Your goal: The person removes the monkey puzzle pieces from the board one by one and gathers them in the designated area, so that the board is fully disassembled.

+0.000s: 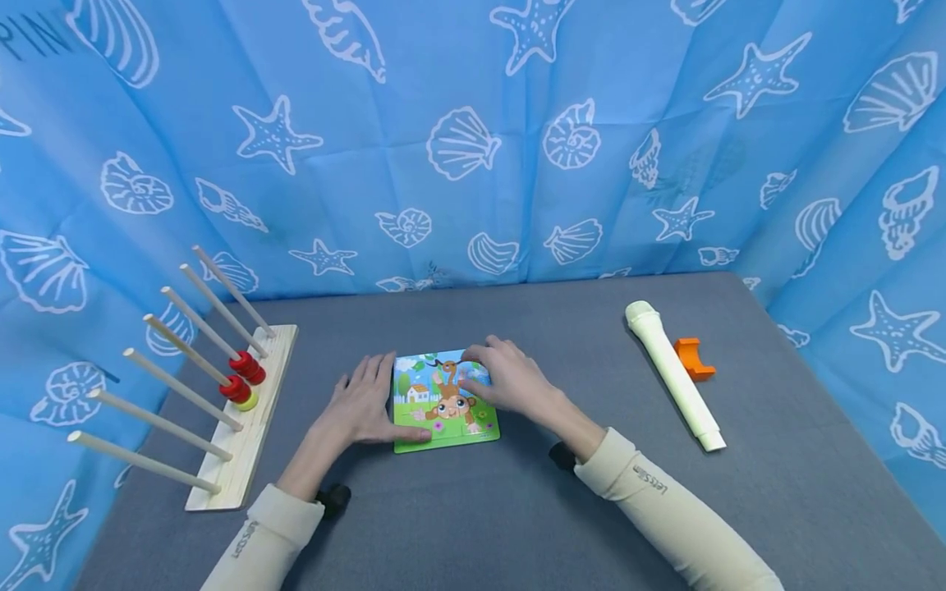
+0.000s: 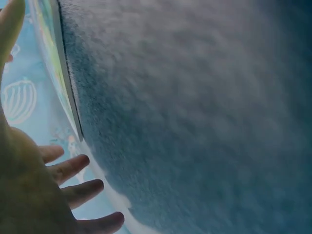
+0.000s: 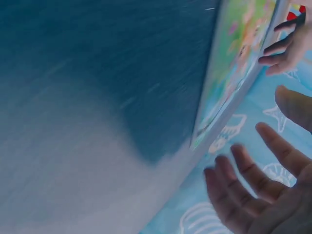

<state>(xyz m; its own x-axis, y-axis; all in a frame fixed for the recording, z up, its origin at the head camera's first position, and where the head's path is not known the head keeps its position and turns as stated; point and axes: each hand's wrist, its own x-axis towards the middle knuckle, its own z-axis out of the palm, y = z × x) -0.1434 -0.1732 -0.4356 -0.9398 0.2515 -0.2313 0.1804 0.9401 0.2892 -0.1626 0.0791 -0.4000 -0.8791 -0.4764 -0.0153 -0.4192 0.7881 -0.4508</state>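
Observation:
A square picture puzzle [image 1: 449,416] with a cartoon monkey, a small house and green grass lies flat on the table between the two hands. My left hand [image 1: 364,408] is at its left side, fingers spread and thumb reaching over the lower edge. My right hand [image 1: 513,379] hovers about the upper right corner, thumb and forefinger over the picture. In the right wrist view the right hand's fingers [image 3: 243,175] are loosely bent and hold nothing. The puzzle [image 2: 61,68] shows edge-on in the left wrist view, beside the extended fingers [image 2: 80,192].
To the left stands a wooden peg rack [image 1: 251,443] with tilted-looking rods; red beads [image 1: 247,367] and a yellow bead [image 1: 247,402] sit on two of them. A white toy microphone [image 1: 676,373] and an orange cradle-shaped block [image 1: 693,359] lie right. Behind hangs a blue shell-print curtain [image 1: 517,197].

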